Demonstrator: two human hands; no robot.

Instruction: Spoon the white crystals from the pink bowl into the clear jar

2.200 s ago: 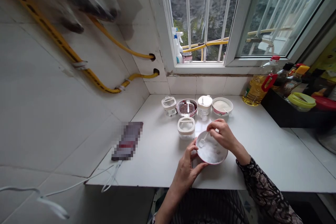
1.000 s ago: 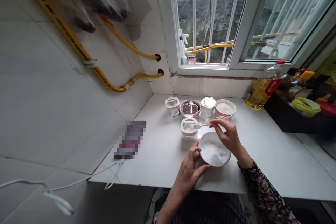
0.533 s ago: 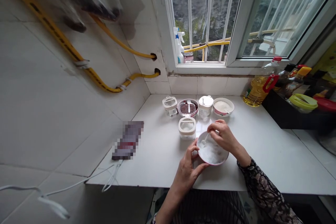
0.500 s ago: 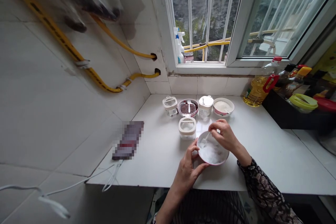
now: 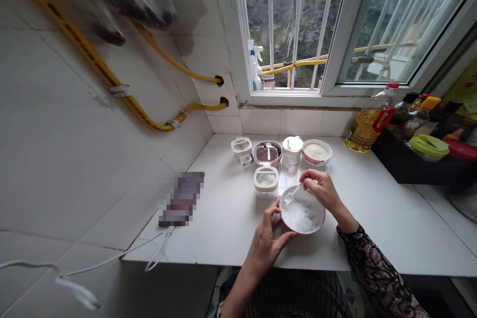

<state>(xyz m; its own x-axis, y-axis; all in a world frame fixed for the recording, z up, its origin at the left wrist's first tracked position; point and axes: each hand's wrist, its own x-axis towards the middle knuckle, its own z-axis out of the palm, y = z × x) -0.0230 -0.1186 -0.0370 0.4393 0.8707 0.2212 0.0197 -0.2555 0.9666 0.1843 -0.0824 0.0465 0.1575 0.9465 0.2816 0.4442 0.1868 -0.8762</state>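
A bowl with white granular content stands near the counter's front edge. My left hand grips its left side, thumb at the front and fingers at the rim. Pinched in my right hand is a small white spoon, its scoop over the left part of the bowl. Just behind, at the left, sits a lidded clear jar. Farther back are another clear jar, a bowl of dark red content with a lid and a white spoon on top, a third jar and a bowl of pale grains.
An oil bottle and a black box with several bottles stand at the back right. A blurred dark object with a white cable lies at the left. A barred window rises behind the counter.
My right hand has risen slightly and moved a little to the right. The spoon's scoop is now lifted clear above the white content. My left hand and the bowl hold their place.
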